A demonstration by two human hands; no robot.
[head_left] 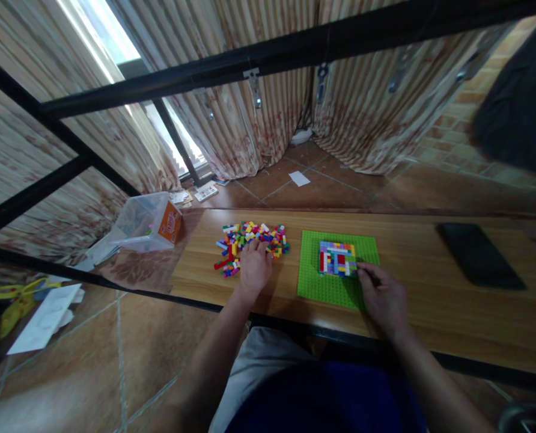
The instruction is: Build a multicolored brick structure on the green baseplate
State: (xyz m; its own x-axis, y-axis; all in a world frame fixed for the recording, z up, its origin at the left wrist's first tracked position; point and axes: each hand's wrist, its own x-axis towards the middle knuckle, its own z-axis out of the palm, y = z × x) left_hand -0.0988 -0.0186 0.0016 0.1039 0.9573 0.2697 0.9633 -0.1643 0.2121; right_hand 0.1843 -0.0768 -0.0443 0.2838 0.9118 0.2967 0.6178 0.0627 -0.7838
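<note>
My left hand [256, 266] reaches over a loose pile of small coloured toy bricks [235, 240], its fingers bent down among them and slightly apart. No brick shows in its grasp, though the fingertips are partly hidden. On a green studded baseplate [310, 285] sits a low, roughly square build of multicoloured toy bricks [337, 259]. At the right edge of that build, the thumb and fingers of my right hand [384, 296] are pinched together, touching it. The fingers hide much of the contact.
The wooden table [421, 300] carries a black flat device [481, 255] on the right. A clear plastic bin [146, 222] with an orange label stands on the floor at left. A black metal bar [268, 57] crosses above, in front of curtains [277, 120].
</note>
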